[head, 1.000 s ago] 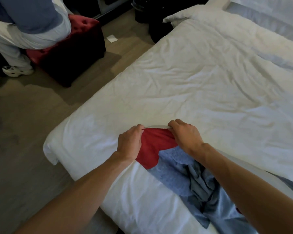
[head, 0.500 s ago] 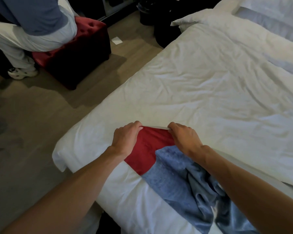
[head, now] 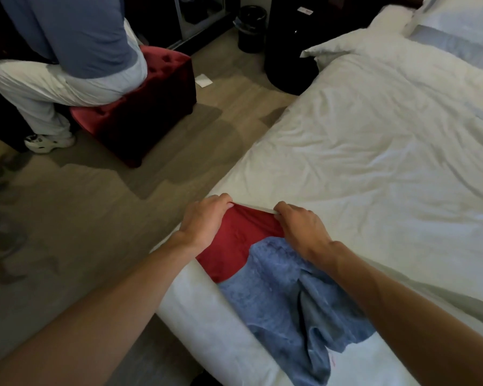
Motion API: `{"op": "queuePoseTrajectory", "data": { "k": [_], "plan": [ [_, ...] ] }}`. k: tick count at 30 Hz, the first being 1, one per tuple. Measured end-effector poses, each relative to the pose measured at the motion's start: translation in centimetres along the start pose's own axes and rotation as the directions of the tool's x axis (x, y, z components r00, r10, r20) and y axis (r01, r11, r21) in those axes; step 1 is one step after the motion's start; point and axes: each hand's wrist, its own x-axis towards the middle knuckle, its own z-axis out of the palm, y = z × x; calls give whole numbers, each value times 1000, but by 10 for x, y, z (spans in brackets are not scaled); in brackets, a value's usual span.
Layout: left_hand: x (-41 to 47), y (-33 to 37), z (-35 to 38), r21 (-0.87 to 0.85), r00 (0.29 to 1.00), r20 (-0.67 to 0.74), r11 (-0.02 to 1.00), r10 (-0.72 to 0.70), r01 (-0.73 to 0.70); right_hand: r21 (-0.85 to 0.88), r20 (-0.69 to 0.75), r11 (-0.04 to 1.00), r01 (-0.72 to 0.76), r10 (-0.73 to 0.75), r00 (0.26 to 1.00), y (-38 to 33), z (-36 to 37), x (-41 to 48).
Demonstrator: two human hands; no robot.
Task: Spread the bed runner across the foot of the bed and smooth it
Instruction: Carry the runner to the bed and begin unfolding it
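Observation:
The bed runner [head: 279, 285] is a red and blue cloth with a pale edge, lying bunched at the foot of the bed [head: 374, 151], which has a wrinkled white duvet. My left hand [head: 204, 224] pinches the runner's far edge at its left corner, close to the bed's left side. My right hand [head: 301, 227] grips the same edge a hand's width to the right. The red end is stretched between both hands. The blue part lies crumpled under my right forearm.
A person sits on a red velvet ottoman [head: 140, 112] on the floor to the left of the bed. A dark bin [head: 251, 29] and dark luggage [head: 290, 51] stand at the back. White pillows [head: 457, 26] lie at the head of the bed.
Both hands have carried the runner's red end leftward toward the bed's left edge, and more of the blue cloth has been drawn out behind them.

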Motion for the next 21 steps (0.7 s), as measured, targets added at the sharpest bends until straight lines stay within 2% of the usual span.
{"op": "queuePoseTrajectory", "data": {
  "k": [5, 11, 16, 21],
  "plan": [
    [24, -27, -11, -32, 1000, 25, 999, 13, -12, 17, 18, 1000, -1, 1, 1000, -13, -1, 33],
    [56, -31, -11, 32, 995, 96, 999, 26, -30, 11, 61, 999, -39, 38, 997, 2, -8, 72],
    [96, -33, -19, 36, 992, 121, 999, 31, -36, 61, 29, 997, -42, 41, 999, 13, -16, 108],
    [137, -40, -32, 202, 987, 137, 973, 88, -115, 117, 7, 992, -54, 53, 999, 19, -18, 143]
  ]
}}
